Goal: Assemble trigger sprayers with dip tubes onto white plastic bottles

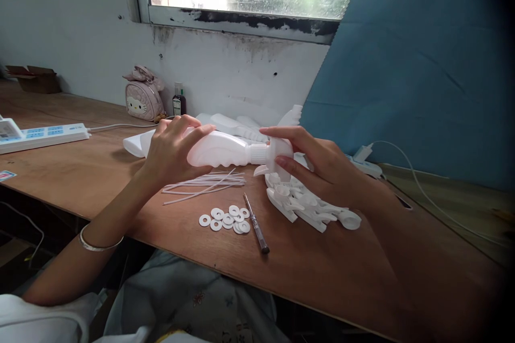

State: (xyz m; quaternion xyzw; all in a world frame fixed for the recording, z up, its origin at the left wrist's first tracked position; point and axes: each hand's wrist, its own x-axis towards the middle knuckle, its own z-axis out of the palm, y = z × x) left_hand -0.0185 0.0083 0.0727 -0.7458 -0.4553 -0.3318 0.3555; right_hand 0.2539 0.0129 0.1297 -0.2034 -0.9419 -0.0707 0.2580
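Holding a white bottle (221,148) sideways over the wooden table (322,278), the left hand (173,150) clasps its body between thumb and fingers while the right hand (317,166) pinches the spray head (281,151) at its neck, above thin tubes (205,181), white washers (223,220) and a screwdriver (257,229).

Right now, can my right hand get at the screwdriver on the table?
Probably yes, if it lets go: your right hand is holding the white spray head. The screwdriver lies uncovered between the washers and the pile of spray parts.
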